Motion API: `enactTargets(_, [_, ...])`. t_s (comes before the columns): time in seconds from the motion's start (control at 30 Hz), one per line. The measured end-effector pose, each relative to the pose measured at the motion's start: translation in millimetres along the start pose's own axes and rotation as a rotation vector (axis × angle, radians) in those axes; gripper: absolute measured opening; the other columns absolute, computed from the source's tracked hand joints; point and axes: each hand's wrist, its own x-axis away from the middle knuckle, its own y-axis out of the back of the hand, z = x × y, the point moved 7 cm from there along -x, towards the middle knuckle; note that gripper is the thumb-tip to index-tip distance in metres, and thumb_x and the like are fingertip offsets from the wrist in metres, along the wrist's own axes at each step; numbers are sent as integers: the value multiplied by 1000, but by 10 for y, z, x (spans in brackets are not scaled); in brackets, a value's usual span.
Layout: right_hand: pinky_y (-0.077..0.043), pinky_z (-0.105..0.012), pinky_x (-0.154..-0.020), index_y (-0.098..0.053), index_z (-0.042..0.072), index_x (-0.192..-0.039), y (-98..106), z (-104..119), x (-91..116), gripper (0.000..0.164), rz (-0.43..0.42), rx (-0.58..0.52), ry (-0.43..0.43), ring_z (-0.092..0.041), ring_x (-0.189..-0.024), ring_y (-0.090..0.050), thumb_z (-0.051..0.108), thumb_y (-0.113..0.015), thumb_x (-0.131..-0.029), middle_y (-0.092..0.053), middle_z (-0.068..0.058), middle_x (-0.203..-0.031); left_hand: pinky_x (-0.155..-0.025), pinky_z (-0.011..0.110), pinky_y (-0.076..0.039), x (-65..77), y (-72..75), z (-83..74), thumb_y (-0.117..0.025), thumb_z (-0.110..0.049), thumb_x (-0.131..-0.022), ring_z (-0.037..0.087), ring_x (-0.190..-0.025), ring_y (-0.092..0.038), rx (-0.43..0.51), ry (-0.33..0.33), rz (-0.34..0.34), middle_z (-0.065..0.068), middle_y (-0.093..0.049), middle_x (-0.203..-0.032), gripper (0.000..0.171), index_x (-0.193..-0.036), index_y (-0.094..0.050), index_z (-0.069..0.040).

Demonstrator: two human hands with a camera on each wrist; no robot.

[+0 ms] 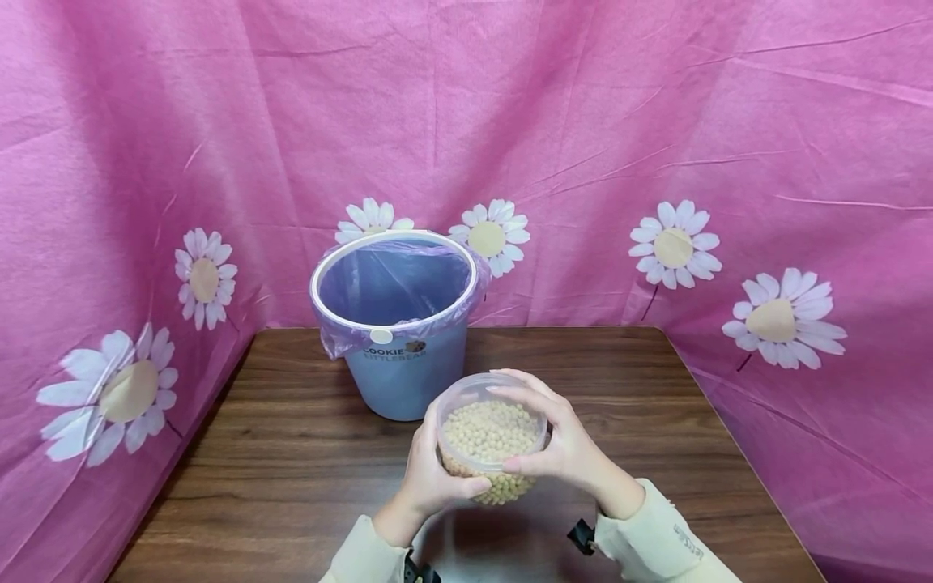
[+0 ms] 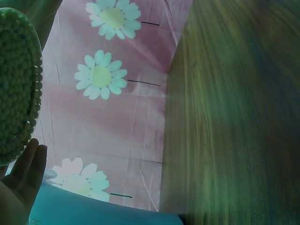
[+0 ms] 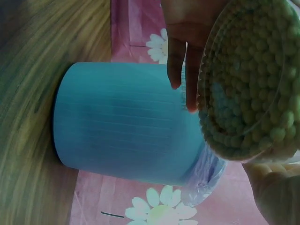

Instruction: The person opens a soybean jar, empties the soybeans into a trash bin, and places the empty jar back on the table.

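Observation:
A round clear plastic tub (image 1: 490, 429), filled with small pale-yellow balls, is held up between both hands over the front of the table. My left hand (image 1: 432, 478) grips its left side, thumb across the front. On the other side my right hand (image 1: 564, 441) curls round the rim, thumb at the front and fingers over the far edge. From beneath, in the right wrist view, the balls (image 3: 243, 79) show through the tub's bottom. Just behind the tub stands a light-blue bin (image 1: 408, 380) with a white rim and a purple bag lining it.
The dark wood-grain table (image 1: 306, 486) carries the bin towards its back left. A pink cloth (image 1: 583, 121) with large white daisies hangs behind the table and along both sides. Lettering and a cookie picture (image 1: 415, 346) mark the bin's front.

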Motion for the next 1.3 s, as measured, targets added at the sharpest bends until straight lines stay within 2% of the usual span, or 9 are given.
enactTargets(0.1, [-48,-33,-102,-60,11,-134,-11,17,-45,70,50,-40,37,-22,-133,-49,30,-87,-72,-51,-19,-142,-98,28,-48,-2,13,3,-88,-37,-65,13,-115,-57,65,-1,38,20,-59,-130,102,-148,-37,-8])
enactTargets(0.27, [-47,-38,-104,-60,12,-135,-40,58,-163,66,143,-132,119,-25,-133,-49,54,-69,-86,-50,-23,-142,-99,28,-49,-22,27,-34,-80,-52,-74,11,-114,-57,216,-34,84,25,-55,-129,101,-147,-34,1])
enactTargets(0.37, [-46,-39,-106,-58,11,-138,-46,96,-226,68,175,-173,158,-26,-135,-48,57,-65,-88,-50,-25,-143,-102,29,-48,-40,8,-75,-77,-54,-76,13,-118,-55,296,-50,103,23,-51,-135,103,-149,-29,3])
enactTargets(0.47, [-45,-39,-107,-56,9,-139,-46,127,-263,71,176,-183,173,-27,-136,-47,58,-64,-89,-49,-25,-143,-103,28,-46,-44,12,-109,-78,-52,-76,14,-120,-53,318,-57,82,17,-50,-138,106,-150,-26,3])
enactTargets(0.57, [-43,-37,-108,-56,8,-139,-34,137,-273,72,140,-170,154,-24,-137,-46,58,-64,-88,-50,-24,-143,-102,27,-46,-39,36,-129,-81,-49,-74,13,-119,-53,291,-59,43,13,-51,-137,106,-149,-26,4])
enactTargets(0.7, [-41,-33,-109,-55,6,-139,5,140,-262,74,55,-127,116,-22,-136,-47,59,-64,-88,-50,-23,-143,-101,24,-45,-48,80,-161,-82,-49,-74,11,-119,-53,231,-57,11,14,-52,-135,105,-147,-29,3])
enactTargets(0.93, [-46,-24,-103,-55,2,-139,127,119,-211,78,-121,-47,17,-13,-131,-50,59,-67,-86,-53,-19,-141,-105,21,-41,-115,199,-288,-81,-53,-74,12,-125,-51,143,-102,-4,10,-52,-140,104,-148,-31,1])
enactTargets(1.13, [-44,-19,-102,-54,-3,-138,238,71,-136,73,-203,-64,-55,-9,-132,-48,42,-76,-85,-51,-18,-144,-107,21,-40,-162,350,-419,-82,-52,-73,18,-127,-52,66,-182,-16,23,-54,-137,107,-147,-30,4])
enactTargets(1.3, [-44,-16,-99,-55,-4,-136,324,4,-23,65,-274,-78,-93,-8,-128,-51,24,-77,-82,-54,-9,-143,-107,19,-38,-162,510,-489,-85,-51,-70,16,-127,-50,1,-164,-73,25,-54,-135,109,-147,-32,4])
